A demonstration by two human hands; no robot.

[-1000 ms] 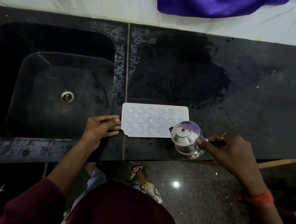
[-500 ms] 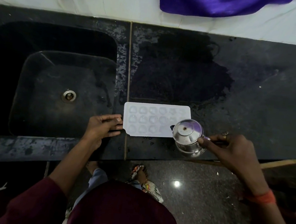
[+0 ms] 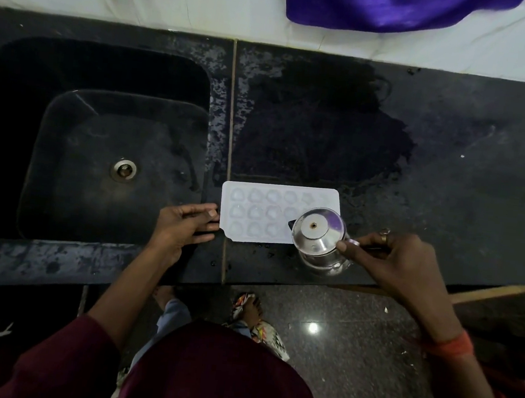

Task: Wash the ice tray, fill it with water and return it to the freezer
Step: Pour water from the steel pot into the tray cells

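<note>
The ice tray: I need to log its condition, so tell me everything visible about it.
The ice tray is white, plastic-looking and rectangular with rounded corners and three rows of small rounded moulds. It lies flat on the dark countertop right of the sink. The left hand steadies its left edge; a steel jug covers its right end.

No text, labels or numbers — none legible

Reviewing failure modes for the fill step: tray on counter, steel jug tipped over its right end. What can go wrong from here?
1. The ice tray lies near the counter's front edge; overflow could run off onto the floor by the person's feet.
2. The steel jug hides the tray's right-end cells, so the right hand may overfill them unseen.
3. The left hand only touches the tray's left edge with its fingertips; a nudge could slide the tray and slosh water.
</note>
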